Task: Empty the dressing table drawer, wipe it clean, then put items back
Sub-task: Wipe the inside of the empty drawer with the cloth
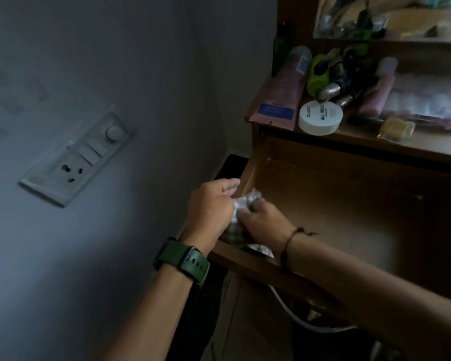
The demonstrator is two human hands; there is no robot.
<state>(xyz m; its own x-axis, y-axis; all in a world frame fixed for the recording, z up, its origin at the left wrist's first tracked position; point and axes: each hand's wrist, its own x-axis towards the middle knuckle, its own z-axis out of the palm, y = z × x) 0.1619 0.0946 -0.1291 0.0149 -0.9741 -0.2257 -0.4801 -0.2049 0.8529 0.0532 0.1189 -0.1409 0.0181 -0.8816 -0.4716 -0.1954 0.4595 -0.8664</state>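
Observation:
The wooden drawer (349, 204) of the dressing table is pulled out, and most of its floor shows bare. At its near left corner both hands hold a crumpled grey-white cloth (245, 201). My left hand (210, 207), with a green watch on its wrist, grips the cloth from the left. My right hand (264, 220), with a cord bracelet on its wrist, has its fingers curled into the cloth from the right. A pale object (261, 250) lies under my right wrist inside the drawer; what it is I cannot tell.
The tabletop (401, 142) above the drawer holds a white nail-polish-remover tub (320, 117), a pink tube (284, 92), a green bottle (320, 71), a yellow packet (396, 128) and several other cosmetics. A switch panel (76, 157) is on the left wall. A white cable (297, 313) hangs below the drawer.

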